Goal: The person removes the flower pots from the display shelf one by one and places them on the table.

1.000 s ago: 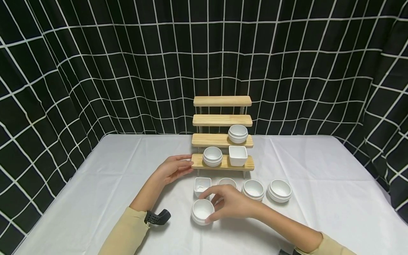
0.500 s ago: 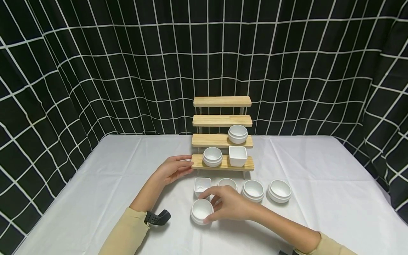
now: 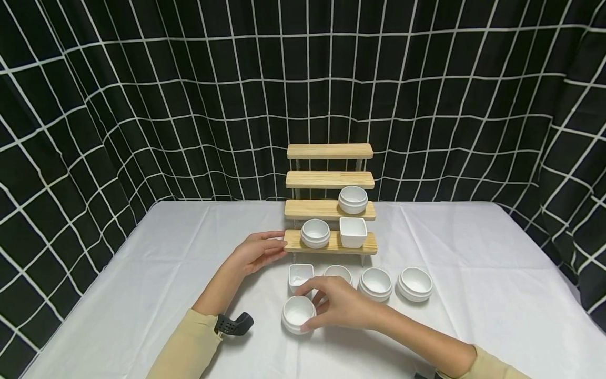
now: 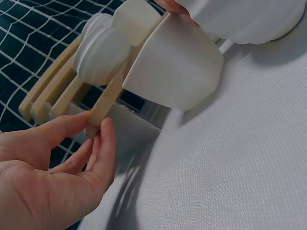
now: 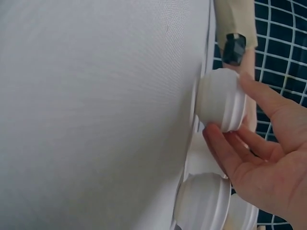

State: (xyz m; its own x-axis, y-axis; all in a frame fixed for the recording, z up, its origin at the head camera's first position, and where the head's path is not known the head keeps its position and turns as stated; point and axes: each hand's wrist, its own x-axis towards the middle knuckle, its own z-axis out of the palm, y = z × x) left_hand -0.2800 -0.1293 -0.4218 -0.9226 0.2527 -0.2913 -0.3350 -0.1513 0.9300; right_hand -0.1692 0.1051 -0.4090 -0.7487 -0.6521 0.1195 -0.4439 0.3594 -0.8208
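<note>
At the left end of the lowest wooden step of a tiered display stand [image 3: 293,242], my left hand [image 3: 258,253] pinches the board between thumb and fingers. The left wrist view shows this grip on the board end [image 4: 98,112] up close. My right hand [image 3: 344,303] holds a small round white bowl [image 3: 299,311] by its sides, low at the tablecloth. In the right wrist view, thumb and fingers span that bowl [image 5: 220,100]. Just behind it stands a square white bowl [image 3: 301,272], partly covered by my fingers.
Other round bowls stand rightward in the row: one partly hidden [image 3: 337,270], another [image 3: 376,283], and one farther right [image 3: 415,284]. The lowest step bears a round bowl [image 3: 315,232] and a square one [image 3: 353,232]; the second step bears a round bowl [image 3: 353,199].
The round bowl in my right hand has shifted slightly to the left. My left hand keeps its place on the stand.
</note>
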